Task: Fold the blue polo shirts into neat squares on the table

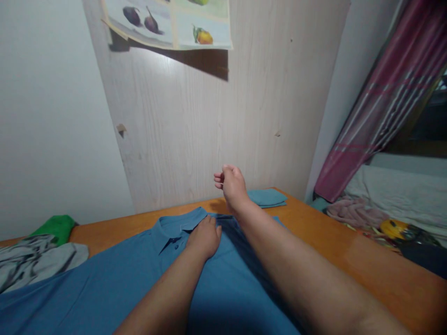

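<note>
A blue collared shirt (115, 274) with buttons lies spread out, front side up, its collar (164, 226) toward the wall. My left hand (206, 236) rests on the shirt beside the collar, fingers stretched forward over the shoulder. Raised above the far edge of the shirt is my right hand (233, 186), its fingers loosely bent and apart, with nothing visible in them. A dark shaded strip of the shirt runs under my right forearm. Behind the right wrist, a folded light-blue cloth (268, 197) lies on the orange tabletop (310, 232).
Grey patterned cloth (45, 260) and a green cloth (59, 228) are heaped at the left. A panelled wall (195, 130) stands behind, with a fruit picture (167, 23) on it. At right are a pink curtain (377, 102), a pink cloth (356, 211) and a yellow item (394, 229).
</note>
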Motion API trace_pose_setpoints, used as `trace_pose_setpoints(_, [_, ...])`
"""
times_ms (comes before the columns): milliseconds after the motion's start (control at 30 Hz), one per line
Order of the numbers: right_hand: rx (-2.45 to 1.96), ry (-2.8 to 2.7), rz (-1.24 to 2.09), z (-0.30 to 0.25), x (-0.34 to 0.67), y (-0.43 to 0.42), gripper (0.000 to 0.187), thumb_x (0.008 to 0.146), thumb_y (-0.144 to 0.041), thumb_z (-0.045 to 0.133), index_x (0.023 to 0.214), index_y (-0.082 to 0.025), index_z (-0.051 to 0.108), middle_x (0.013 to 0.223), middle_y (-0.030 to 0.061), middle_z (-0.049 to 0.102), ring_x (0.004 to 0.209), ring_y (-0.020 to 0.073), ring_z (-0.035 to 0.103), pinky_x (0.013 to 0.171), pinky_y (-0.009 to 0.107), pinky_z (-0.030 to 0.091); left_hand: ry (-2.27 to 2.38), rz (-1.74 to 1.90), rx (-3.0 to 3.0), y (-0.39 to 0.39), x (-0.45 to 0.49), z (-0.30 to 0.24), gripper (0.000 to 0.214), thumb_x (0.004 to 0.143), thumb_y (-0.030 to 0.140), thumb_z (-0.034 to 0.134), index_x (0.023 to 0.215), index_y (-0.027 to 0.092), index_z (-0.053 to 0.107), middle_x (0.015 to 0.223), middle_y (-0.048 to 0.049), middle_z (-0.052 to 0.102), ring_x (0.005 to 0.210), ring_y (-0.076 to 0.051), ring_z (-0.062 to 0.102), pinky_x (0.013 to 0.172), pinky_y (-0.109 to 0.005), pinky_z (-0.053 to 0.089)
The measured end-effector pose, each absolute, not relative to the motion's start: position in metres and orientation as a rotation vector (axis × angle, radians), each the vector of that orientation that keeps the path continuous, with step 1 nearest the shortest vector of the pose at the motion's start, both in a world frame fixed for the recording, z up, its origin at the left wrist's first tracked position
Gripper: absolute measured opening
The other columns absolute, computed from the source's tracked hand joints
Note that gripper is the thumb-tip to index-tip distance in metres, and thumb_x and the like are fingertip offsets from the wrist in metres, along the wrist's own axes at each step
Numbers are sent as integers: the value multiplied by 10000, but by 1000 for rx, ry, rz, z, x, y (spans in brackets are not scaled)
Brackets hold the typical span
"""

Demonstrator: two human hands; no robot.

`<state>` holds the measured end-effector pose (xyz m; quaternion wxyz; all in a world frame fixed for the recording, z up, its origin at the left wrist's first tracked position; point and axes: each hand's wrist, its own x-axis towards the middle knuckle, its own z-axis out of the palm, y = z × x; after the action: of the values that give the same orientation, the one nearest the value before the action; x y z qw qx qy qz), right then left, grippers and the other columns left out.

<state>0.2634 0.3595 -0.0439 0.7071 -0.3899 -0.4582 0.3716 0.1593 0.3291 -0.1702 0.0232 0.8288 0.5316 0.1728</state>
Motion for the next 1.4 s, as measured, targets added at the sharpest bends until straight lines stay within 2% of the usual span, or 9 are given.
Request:
trace_pose_setpoints(233, [-1191,-1131,737,-39,354,311,280,911,-296,533,1167,-185,552,854,36,693,722,143,660,549,217,446,1723,487,2612,334,160,-175,519,997,398,358,1320,44,557,1440,-240,529,1360,-308,487,1122,-408,366])
trace_pose_setpoints(433, [-1590,-1067,648,-91,439,255,237,868,-278,574,1087,-186,572,791,46,695,650,158,650,488,221,384,1658,527,2675,339,159,-177,477,988,350,380,1332,73,560,1448,-206,535,1380,-293,469,1144,-385,349])
trace_pose_setpoints(533, [-1668,-1041,593,-119,469,241,161,832,-249,601,976,-187,563,679,13,645,595,145,604,533,236,428,1580,559,2678,342,159,-180,480,987,322,383,1355,68,555,1468,-209,519,1415,-299,427,1175,-412,317])
trace_pose_setpoints(633, [-1765,-1096,593,-145,484,233,209,806,-330,653,950,-194,586,621,-2,618,552,158,573,528,259,422,1540,581,2681,342,159,-178,479,993,325,368,1346,75,573,1471,-207,519,1415,-302,427,1177,-437,323])
trace_pose_setpoints(833, [-1606,-1280,695,-160,472,227,469,711,-303,711,1146,-175,592,632,-47,551,541,126,494,523,243,357,1407,622,2752,339,160,-172,487,999,331,367,1381,102,563,1479,-167,525,1389,-269,468,1190,-404,315])
trace_pose_setpoints(900, [-1481,-1298,691,-152,465,223,525,725,-280,660,1228,-180,547,625,-66,504,528,120,453,516,239,339,1404,566,2735,339,159,-172,505,1001,342,357,1401,100,549,1473,-163,535,1390,-265,471,1188,-403,320])
trace_pose_setpoints(1000, [-1343,-1402,647,-137,457,203,520,768,-292,618,1273,-208,529,688,-46,512,594,134,491,564,246,389,1392,519,2719,340,158,-173,517,1002,354,348,1395,94,561,1451,-161,558,1384,-266,480,1182,-404,332])
trace_pose_setpoints(1233, [-1519,-1760,917,-130,461,159,322,820,-312,637,1130,-230,662,649,-34,536,551,113,454,514,222,337,1412,514,2719,341,158,-176,512,992,354,348,1368,104,589,1451,-160,559,1379,-267,486,1180,-413,337])
trace_pose_setpoints(1400, [-1527,-1479,706,-142,491,206,152,803,-334,583,772,-192,626,628,1,588,559,132,506,534,240,372,1415,525,2720,342,158,-176,515,986,359,351,1363,105,593,1448,-164,560,1375,-275,490,1178,-418,338])
